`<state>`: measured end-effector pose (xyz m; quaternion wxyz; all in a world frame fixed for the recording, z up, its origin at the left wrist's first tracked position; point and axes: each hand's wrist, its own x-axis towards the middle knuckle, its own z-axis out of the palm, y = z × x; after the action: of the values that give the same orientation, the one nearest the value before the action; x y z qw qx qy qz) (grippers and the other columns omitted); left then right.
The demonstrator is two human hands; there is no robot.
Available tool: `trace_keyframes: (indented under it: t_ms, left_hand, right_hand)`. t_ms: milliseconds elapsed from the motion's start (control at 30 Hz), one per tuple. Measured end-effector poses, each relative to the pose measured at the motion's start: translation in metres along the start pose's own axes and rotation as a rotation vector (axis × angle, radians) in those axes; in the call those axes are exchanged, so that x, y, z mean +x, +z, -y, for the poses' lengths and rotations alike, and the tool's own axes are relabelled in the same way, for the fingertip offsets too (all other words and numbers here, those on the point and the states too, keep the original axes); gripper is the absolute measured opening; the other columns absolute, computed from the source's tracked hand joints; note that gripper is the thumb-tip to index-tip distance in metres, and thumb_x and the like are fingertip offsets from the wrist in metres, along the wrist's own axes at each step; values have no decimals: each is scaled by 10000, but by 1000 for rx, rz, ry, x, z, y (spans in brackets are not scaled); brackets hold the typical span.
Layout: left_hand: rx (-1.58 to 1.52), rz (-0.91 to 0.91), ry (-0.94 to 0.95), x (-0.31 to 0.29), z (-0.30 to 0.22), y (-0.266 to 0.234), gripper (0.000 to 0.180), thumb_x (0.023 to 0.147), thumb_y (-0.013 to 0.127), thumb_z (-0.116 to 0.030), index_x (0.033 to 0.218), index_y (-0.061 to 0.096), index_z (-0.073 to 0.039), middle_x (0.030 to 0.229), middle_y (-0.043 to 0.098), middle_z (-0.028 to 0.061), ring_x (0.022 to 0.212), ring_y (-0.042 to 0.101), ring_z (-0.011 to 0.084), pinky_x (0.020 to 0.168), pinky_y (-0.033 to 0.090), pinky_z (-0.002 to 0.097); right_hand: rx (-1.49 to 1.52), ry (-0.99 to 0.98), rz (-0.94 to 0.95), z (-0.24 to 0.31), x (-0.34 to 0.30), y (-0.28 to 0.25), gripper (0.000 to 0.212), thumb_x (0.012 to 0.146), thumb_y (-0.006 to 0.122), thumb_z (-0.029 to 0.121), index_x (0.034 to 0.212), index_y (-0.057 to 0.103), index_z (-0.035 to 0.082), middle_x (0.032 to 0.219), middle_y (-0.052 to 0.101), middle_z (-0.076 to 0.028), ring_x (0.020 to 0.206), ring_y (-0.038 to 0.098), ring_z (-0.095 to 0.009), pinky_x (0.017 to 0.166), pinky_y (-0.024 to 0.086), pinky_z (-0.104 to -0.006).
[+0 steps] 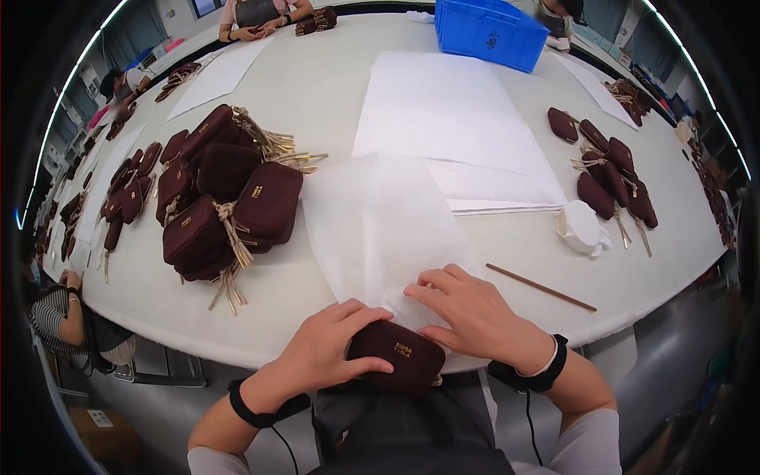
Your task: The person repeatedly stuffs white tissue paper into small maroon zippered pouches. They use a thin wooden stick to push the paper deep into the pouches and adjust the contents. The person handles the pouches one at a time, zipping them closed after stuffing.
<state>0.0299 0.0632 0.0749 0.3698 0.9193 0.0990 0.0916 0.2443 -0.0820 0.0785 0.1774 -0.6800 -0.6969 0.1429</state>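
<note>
A small dark maroon zip pouch (400,360) with gold lettering is at the table's near edge, its top zipper facing away from me. My left hand (321,348) grips its left side, thumb across the front and fingers over the top. My right hand (471,321) hovers at the pouch's right end, fingers bent and apart, the thumb at its upper corner. A thin white sheet (372,229) lies just beyond my hands, and a small white piece shows by my left fingertips. Whether the zipper is open I cannot tell.
Left stands a heap of maroon pouches (229,170) with beige tassels; more pouches (609,170) lie at right. A thin brown stick (542,286), a white roll (582,228), stacked white paper (443,103) and a blue crate (491,33) share the table. Other people sit around it.
</note>
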Motion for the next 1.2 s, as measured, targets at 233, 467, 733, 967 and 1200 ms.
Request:
trace_keyframes:
  t_ms: [233,467,733,967,1200]
  left_hand:
    - [-34,-62,-30,-19,13,12,499,744,861,-395,1125,676,-130,929,672,17,783,652,208,692,500,321]
    - [-189,-254,-6,-27,32,26,449,656,937,-316,1017,763,-115,851,690,-21,685,630,133,615,472,254]
    - [-166,-266,39,-25,33,19,437,648,932,-312,1019,774,-145,849,690,-36,732,639,150,744,495,302]
    - [-326,-447,-43,-41,26,32,328,671,929,-172,963,791,-117,984,672,65,863,666,185,772,518,268]
    - [-290,-347,-97,-54,19,47,329,753,830,-55,1073,754,-61,1086,689,127,1054,662,296,925,525,377]
  right_hand:
    - [-118,83,-153,-4,23,-6,831,760,847,330,1467,474,105,1518,390,-232,1413,360,-430,1126,356,-519]
    - [1141,545,-191,-11,10,0,997,817,848,200,1584,222,84,1446,499,-211,1297,533,-284,1068,435,-398]
    - [1125,383,299,-19,37,-3,445,919,746,166,1307,589,12,1091,694,-110,913,671,-144,804,536,-293]
    - [1096,156,482,-21,56,17,266,970,638,101,1208,622,-19,928,717,-115,781,648,-174,710,501,-288]
    - [975,-198,987,-27,71,0,362,913,584,-13,1274,603,9,959,716,-146,820,640,-239,792,498,-335]
